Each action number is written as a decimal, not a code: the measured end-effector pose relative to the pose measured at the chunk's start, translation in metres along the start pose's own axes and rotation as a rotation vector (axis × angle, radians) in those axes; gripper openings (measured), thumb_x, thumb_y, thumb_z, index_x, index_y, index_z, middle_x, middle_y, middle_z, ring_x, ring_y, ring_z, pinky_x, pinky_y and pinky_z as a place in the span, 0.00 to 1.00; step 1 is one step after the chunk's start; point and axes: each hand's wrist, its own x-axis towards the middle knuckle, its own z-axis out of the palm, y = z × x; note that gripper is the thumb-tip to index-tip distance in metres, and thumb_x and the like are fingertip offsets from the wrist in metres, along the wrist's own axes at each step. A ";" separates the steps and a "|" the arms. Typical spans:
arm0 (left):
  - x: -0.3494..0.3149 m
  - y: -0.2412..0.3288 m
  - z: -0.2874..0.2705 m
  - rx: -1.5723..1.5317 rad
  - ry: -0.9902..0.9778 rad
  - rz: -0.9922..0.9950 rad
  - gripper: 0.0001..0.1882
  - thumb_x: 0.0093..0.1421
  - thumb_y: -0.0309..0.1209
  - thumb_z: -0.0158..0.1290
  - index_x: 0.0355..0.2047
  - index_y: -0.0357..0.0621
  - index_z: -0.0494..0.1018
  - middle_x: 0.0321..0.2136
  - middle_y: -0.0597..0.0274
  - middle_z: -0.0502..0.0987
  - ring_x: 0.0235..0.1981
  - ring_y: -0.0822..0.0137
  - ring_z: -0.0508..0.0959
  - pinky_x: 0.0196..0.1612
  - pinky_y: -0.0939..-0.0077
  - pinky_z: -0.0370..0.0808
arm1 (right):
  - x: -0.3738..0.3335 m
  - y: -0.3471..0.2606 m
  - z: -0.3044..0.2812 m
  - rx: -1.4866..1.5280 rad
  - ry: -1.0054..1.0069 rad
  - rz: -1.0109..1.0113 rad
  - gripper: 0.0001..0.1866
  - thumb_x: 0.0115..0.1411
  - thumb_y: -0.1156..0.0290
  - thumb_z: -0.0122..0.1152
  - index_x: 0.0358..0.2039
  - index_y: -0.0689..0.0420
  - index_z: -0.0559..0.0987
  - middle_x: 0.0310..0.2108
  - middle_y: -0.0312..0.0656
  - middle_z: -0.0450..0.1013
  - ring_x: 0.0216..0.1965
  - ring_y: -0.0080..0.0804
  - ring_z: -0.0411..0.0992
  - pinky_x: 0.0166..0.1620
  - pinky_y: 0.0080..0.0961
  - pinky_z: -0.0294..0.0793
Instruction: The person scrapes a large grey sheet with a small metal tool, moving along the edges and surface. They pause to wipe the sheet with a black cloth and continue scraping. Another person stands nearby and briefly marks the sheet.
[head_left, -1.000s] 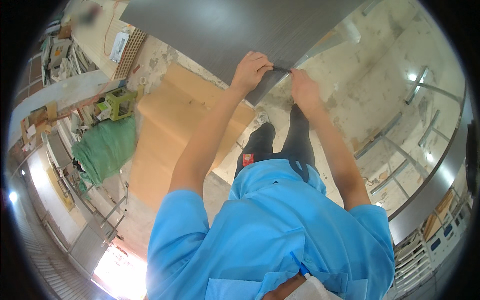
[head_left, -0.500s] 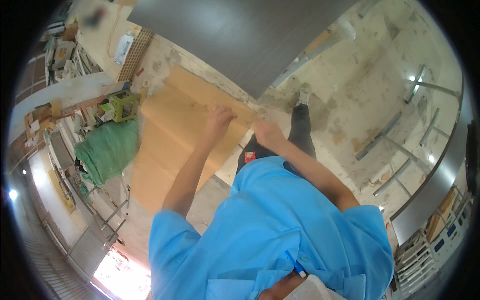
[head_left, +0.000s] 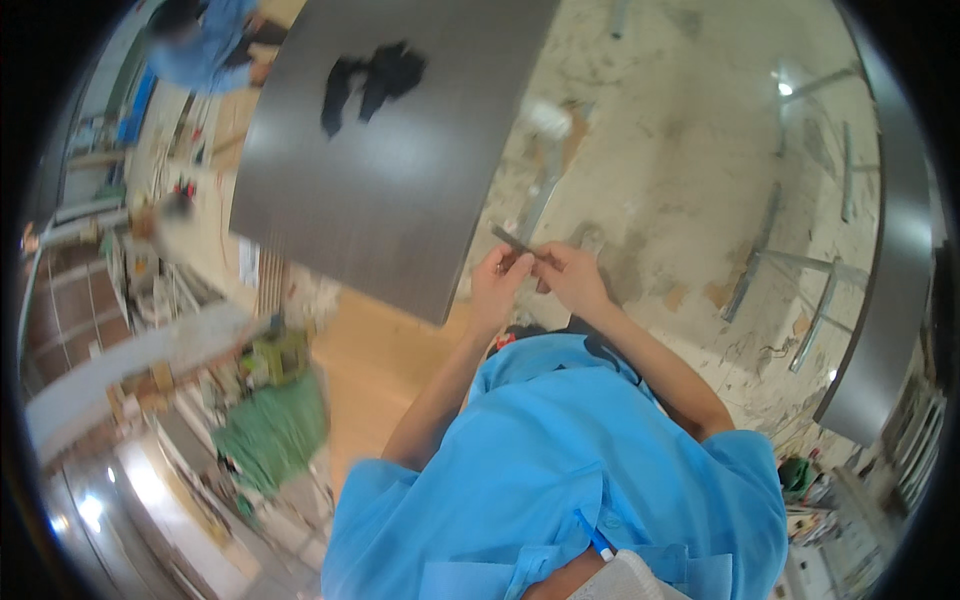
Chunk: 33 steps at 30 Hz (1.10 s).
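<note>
Close together in front of my shirt, my left hand [head_left: 497, 279] and my right hand [head_left: 574, 278] are both closed with bent fingers. A short, narrow dark strip [head_left: 508, 238] runs between their fingertips, its free end pointing up and left. Blur hides what exactly it is. Past it, the corner of a dark wood-grain tabletop [head_left: 370, 215] is near my hands but not touched. The brown sheet [head_left: 375, 350] lies on the floor at the left, partly covered by the tabletop and my left forearm.
Black cloth-like items [head_left: 385, 80] lie on the tabletop. Another person [head_left: 205, 55] in blue is at its far left edge. Green sacking [head_left: 275, 430] and a green crate [head_left: 275, 355] stand at the left. Metal frames [head_left: 755, 255] and a second dark panel [head_left: 890, 250] are at the right.
My hands have left the brown sheet and come together, and the dark strip now shows between them. The view has swung toward the tabletop, bringing the black items and the other person in.
</note>
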 end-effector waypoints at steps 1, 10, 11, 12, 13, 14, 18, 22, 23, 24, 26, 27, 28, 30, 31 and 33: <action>0.018 0.011 0.019 0.020 -0.036 0.002 0.08 0.72 0.29 0.60 0.46 0.36 0.80 0.37 0.66 0.83 0.39 0.78 0.79 0.46 0.79 0.75 | 0.006 -0.006 -0.020 0.033 0.030 0.000 0.07 0.72 0.72 0.65 0.42 0.65 0.83 0.28 0.39 0.81 0.26 0.23 0.80 0.31 0.26 0.80; 0.144 0.079 0.156 0.445 -0.302 0.223 0.08 0.71 0.31 0.63 0.39 0.38 0.81 0.29 0.67 0.82 0.32 0.79 0.77 0.37 0.77 0.74 | 0.031 -0.058 -0.181 -0.092 0.264 -0.050 0.09 0.71 0.70 0.65 0.46 0.62 0.83 0.29 0.41 0.80 0.28 0.24 0.80 0.32 0.26 0.78; 0.159 0.082 0.169 0.455 -0.324 0.236 0.08 0.71 0.31 0.63 0.38 0.38 0.80 0.28 0.67 0.81 0.32 0.79 0.76 0.37 0.77 0.73 | 0.038 -0.063 -0.196 -0.095 0.294 -0.061 0.10 0.71 0.71 0.65 0.48 0.62 0.82 0.29 0.40 0.80 0.28 0.24 0.80 0.33 0.26 0.78; 0.177 0.084 0.182 0.436 -0.348 0.267 0.09 0.72 0.31 0.63 0.38 0.37 0.80 0.28 0.67 0.81 0.31 0.79 0.76 0.36 0.77 0.73 | 0.048 -0.067 -0.208 -0.031 0.330 -0.080 0.11 0.71 0.71 0.65 0.51 0.61 0.82 0.29 0.40 0.80 0.27 0.25 0.79 0.33 0.26 0.78; 0.191 0.086 0.194 0.444 -0.370 0.229 0.09 0.73 0.32 0.61 0.37 0.39 0.79 0.28 0.69 0.79 0.32 0.79 0.75 0.36 0.77 0.72 | 0.053 -0.070 -0.216 0.035 0.361 -0.100 0.13 0.71 0.71 0.65 0.54 0.60 0.81 0.30 0.41 0.80 0.27 0.25 0.79 0.33 0.27 0.78; 0.204 0.087 0.205 0.325 -0.407 0.168 0.10 0.74 0.33 0.61 0.37 0.40 0.79 0.29 0.69 0.79 0.32 0.79 0.75 0.37 0.77 0.72 | 0.060 -0.073 -0.225 0.100 0.389 -0.119 0.16 0.72 0.72 0.64 0.57 0.59 0.80 0.30 0.41 0.80 0.27 0.25 0.78 0.33 0.27 0.77; 0.259 0.101 0.237 0.019 -0.551 -0.066 0.12 0.76 0.39 0.57 0.37 0.45 0.78 0.30 0.69 0.79 0.34 0.77 0.76 0.40 0.75 0.74 | 0.087 -0.080 -0.267 0.121 0.362 -0.237 0.25 0.71 0.74 0.63 0.67 0.55 0.75 0.35 0.41 0.80 0.29 0.26 0.77 0.36 0.29 0.78; 0.319 0.114 0.276 -0.038 -0.553 -0.216 0.14 0.75 0.41 0.56 0.36 0.44 0.79 0.29 0.67 0.80 0.32 0.73 0.78 0.39 0.74 0.75 | 0.127 -0.091 -0.325 -0.259 0.443 -0.219 0.30 0.65 0.77 0.64 0.68 0.52 0.75 0.45 0.44 0.81 0.37 0.36 0.81 0.42 0.34 0.81; 0.338 0.117 0.286 -0.041 -0.546 -0.252 0.15 0.74 0.41 0.56 0.36 0.43 0.79 0.29 0.66 0.80 0.32 0.73 0.79 0.39 0.74 0.75 | 0.139 -0.096 -0.342 -0.404 0.493 -0.179 0.32 0.63 0.78 0.65 0.68 0.51 0.76 0.48 0.45 0.81 0.39 0.39 0.82 0.44 0.36 0.82; 0.357 0.121 0.296 -0.040 -0.594 -0.299 0.14 0.74 0.40 0.56 0.35 0.43 0.79 0.29 0.66 0.80 0.31 0.72 0.79 0.38 0.73 0.75 | 0.154 -0.102 -0.359 -0.569 0.541 -0.284 0.32 0.61 0.78 0.65 0.68 0.49 0.76 0.51 0.45 0.81 0.42 0.41 0.81 0.45 0.38 0.82; 0.400 0.130 0.316 -0.020 -0.695 -0.399 0.14 0.72 0.40 0.55 0.34 0.43 0.79 0.29 0.64 0.80 0.30 0.70 0.80 0.36 0.72 0.75 | 0.186 -0.118 -0.394 -0.867 0.625 -0.469 0.34 0.59 0.78 0.66 0.67 0.47 0.77 0.57 0.46 0.79 0.49 0.46 0.81 0.49 0.41 0.83; 0.421 0.135 0.327 -0.004 -0.765 -0.432 0.14 0.73 0.40 0.54 0.33 0.44 0.78 0.29 0.64 0.80 0.30 0.70 0.79 0.36 0.72 0.75 | 0.201 -0.126 -0.411 -0.871 0.568 -0.454 0.33 0.58 0.78 0.66 0.66 0.48 0.78 0.58 0.46 0.79 0.51 0.45 0.80 0.50 0.42 0.83; 0.443 0.141 0.339 0.011 -0.836 -0.464 0.15 0.73 0.40 0.53 0.32 0.46 0.78 0.29 0.65 0.80 0.30 0.71 0.79 0.37 0.72 0.75 | 0.214 -0.134 -0.428 -0.877 0.510 -0.436 0.32 0.58 0.78 0.66 0.65 0.48 0.79 0.59 0.46 0.78 0.53 0.45 0.80 0.52 0.42 0.83; 0.481 0.153 0.365 0.010 -0.931 -0.493 0.16 0.74 0.41 0.51 0.31 0.47 0.77 0.29 0.65 0.80 0.31 0.71 0.79 0.38 0.72 0.75 | 0.241 -0.147 -0.461 -0.900 0.469 -0.446 0.28 0.59 0.79 0.65 0.62 0.51 0.80 0.59 0.47 0.78 0.54 0.46 0.80 0.53 0.42 0.82; 0.501 0.161 0.379 0.007 -0.959 -0.488 0.17 0.74 0.41 0.50 0.31 0.47 0.77 0.29 0.65 0.80 0.31 0.70 0.79 0.38 0.73 0.75 | 0.259 -0.151 -0.474 -0.913 0.497 -0.478 0.26 0.59 0.79 0.65 0.59 0.53 0.81 0.58 0.48 0.79 0.53 0.47 0.80 0.52 0.42 0.82; 0.532 0.177 0.402 0.010 -0.965 -0.506 0.18 0.75 0.43 0.48 0.31 0.47 0.78 0.30 0.65 0.80 0.32 0.70 0.79 0.39 0.72 0.76 | 0.281 -0.156 -0.496 -0.839 0.526 -0.444 0.21 0.60 0.80 0.64 0.55 0.57 0.83 0.55 0.50 0.80 0.51 0.49 0.81 0.52 0.42 0.83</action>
